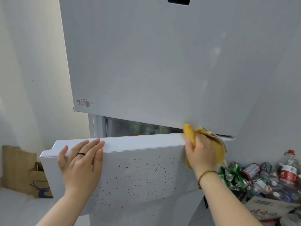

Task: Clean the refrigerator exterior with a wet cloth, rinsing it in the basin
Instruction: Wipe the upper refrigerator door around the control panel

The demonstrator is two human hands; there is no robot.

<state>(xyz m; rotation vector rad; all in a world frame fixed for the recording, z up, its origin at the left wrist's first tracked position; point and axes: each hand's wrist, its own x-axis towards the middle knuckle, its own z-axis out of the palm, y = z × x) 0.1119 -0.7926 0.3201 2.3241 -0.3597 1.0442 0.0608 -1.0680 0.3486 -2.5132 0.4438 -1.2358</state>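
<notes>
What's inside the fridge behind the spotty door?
Through the gap above the spotty door, only blurry green and orange shapes show, too blurred to name. That door and the upper door hide the rest.

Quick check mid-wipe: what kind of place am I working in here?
Likely a home kitchen corner, though I can't be sure: a white fridge against plain walls, paper bags beside it, and a heap of cans and bottles on the other side.

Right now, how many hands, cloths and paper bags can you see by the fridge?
Hands: 2 (left hand, right hand)
Yellow cloth: 1
Brown paper bags: 2 (plain bag, blue-printed bag)
Total: 5
</notes>
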